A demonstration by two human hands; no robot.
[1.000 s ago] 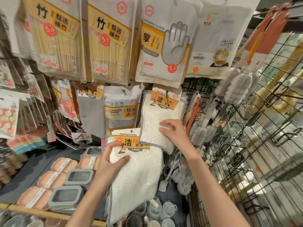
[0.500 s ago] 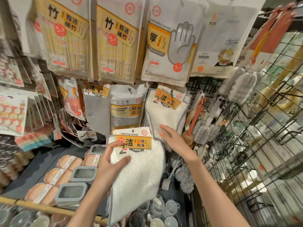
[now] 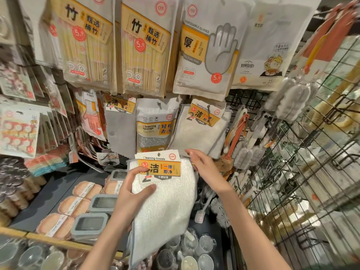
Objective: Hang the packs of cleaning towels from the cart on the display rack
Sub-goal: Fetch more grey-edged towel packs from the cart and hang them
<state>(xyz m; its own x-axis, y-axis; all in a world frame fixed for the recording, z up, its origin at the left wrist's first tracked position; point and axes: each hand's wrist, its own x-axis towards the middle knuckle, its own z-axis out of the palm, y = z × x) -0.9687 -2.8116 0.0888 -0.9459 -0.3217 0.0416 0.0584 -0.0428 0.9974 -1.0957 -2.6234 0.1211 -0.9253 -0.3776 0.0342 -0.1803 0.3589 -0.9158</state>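
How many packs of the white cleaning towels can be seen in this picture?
2: one white cleaning towel pack with an orange label in the left hand, one white pack hanging on the rack. More may hang hidden behind it.

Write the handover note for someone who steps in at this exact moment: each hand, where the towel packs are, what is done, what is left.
Left hand grips the white towel pack below its label card.
Right hand is open at the card's right edge, holding nothing.
One matching pack hangs on the display rack, right of the cleaning sponge pack.
Left: hook the held pack's card onto the rack. The cart is out of view.
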